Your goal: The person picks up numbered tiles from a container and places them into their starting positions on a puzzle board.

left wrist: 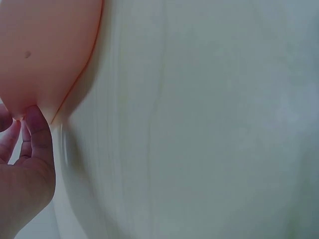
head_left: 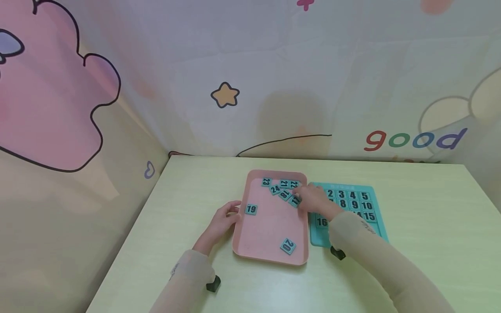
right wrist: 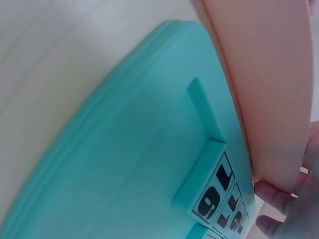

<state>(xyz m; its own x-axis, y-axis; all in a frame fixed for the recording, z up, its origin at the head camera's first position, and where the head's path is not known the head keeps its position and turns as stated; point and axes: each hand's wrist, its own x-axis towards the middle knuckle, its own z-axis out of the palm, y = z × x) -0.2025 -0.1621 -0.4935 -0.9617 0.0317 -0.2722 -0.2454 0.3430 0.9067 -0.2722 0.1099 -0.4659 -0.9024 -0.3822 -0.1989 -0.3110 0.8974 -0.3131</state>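
Note:
My left hand point(head_left: 221, 224) holds the left rim of a shallow pink tray point(head_left: 270, 234), thumb and fingers at its edge in the left wrist view. Over the tray's upper right side, my right hand point(head_left: 315, 201) has its fingertips at the number tile 17 point(head_left: 294, 201); the hand covers part of that tile. Tiles 18 point(head_left: 285, 194), 24 point(head_left: 275, 189), 21 point(head_left: 284, 183), 22 point(head_left: 294, 184) and 23 point(head_left: 266, 181) lie close by. Tile 19 point(head_left: 251, 209) is near the left rim, tile 20 point(head_left: 288, 246) at the lower right.
Right of the tray sits a turquoise number board point(head_left: 368, 191), partly behind my right forearm. It bears tiles in rows, with tile 16 point(right wrist: 213, 191) nearest in the right wrist view. Both lie on a pale table point(head_left: 426, 226) against a printed wall cloth point(head_left: 250, 56).

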